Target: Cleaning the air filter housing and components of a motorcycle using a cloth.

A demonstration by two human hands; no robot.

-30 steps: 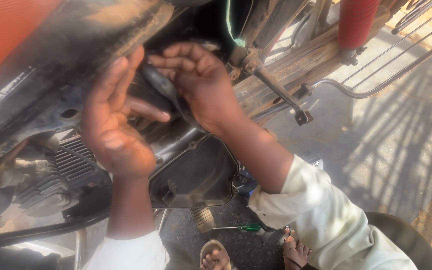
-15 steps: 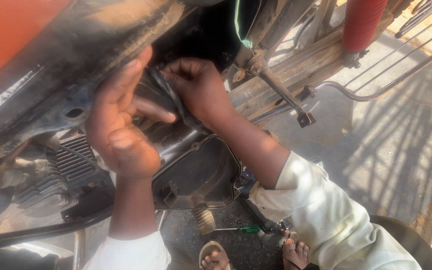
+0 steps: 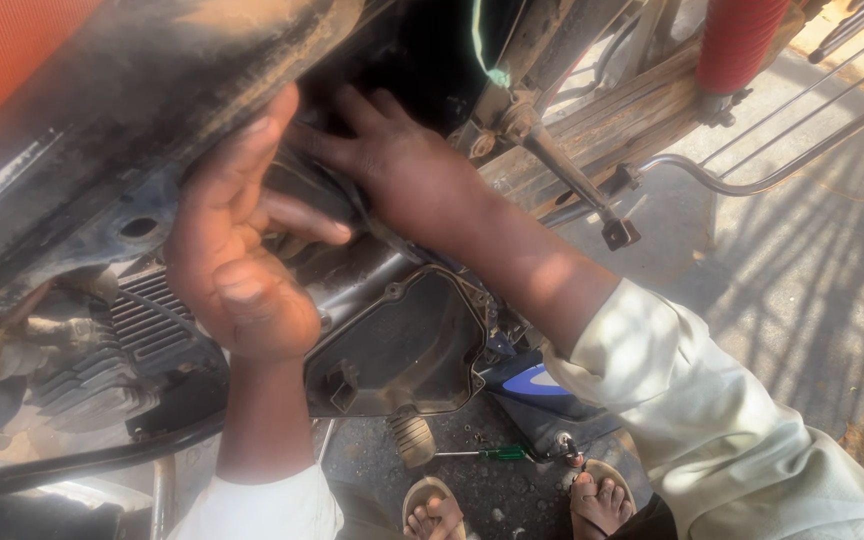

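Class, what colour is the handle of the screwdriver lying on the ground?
Green; the screwdriver shows in the head view.

Left hand (image 3: 237, 250): raised, palm toward the camera, fingers extended upward, thumb jutting sideways to the right; bare forearm below, pale sleeve at the wrist end. Right hand (image 3: 402, 165): back of hand showing, fingers spread and reaching up-left; forearm slanting down-right into a pale sleeve.

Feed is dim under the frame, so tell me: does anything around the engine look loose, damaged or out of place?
Yes. A green-handled screwdriver lies loose on the ground beside the person's sandalled feet. The dark engine side cover and black frame are scuffed and grimy. Both the left hand and right hand reach into the gap, hiding it.
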